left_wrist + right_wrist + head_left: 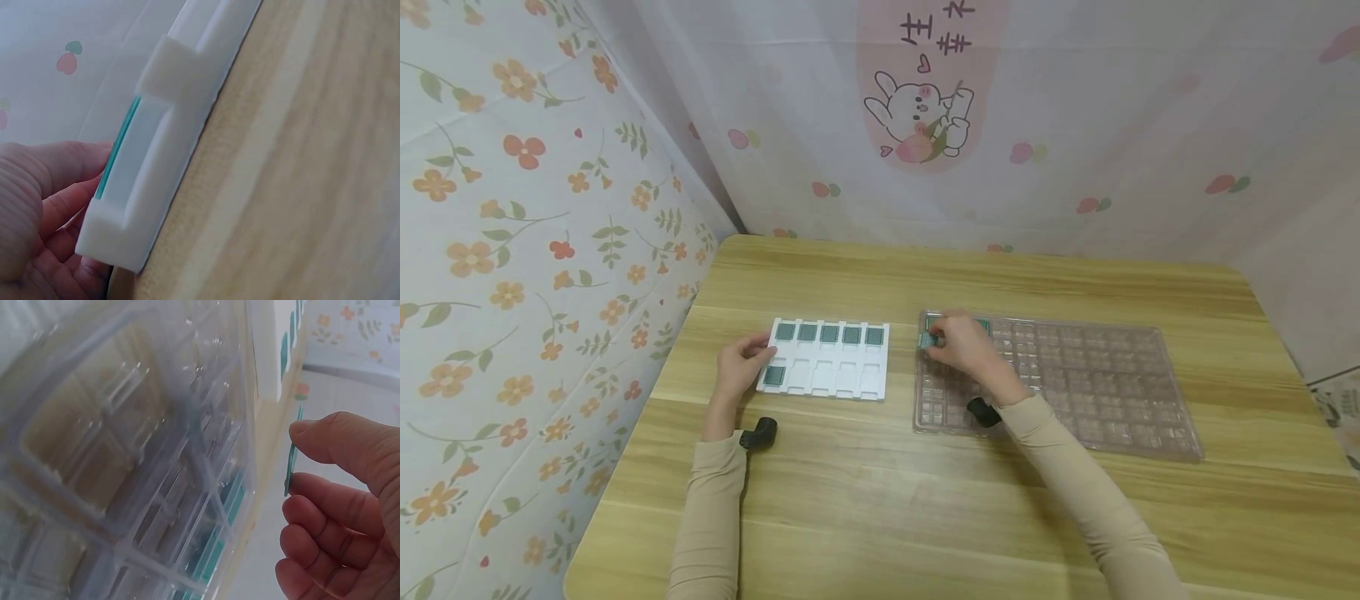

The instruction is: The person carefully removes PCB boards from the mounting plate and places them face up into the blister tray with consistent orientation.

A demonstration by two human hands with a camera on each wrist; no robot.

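Note:
My right hand is over the far left corner of the clear plastic tray. Between thumb and fingers it pinches a small green circuit board, seen edge-on and clear of the tray in the right wrist view. More green board shows inside that tray. On the left, my left hand grips the left end of a white tray, thumb by the near-left pocket. Green boards fill the white tray's far row, and one board lies in the near row's leftmost pocket.
Both trays lie on a wooden table, with a strip of bare wood between them. A black wrist camera is worn on the left wrist, another on the right. Patterned curtains hang behind and at the left.

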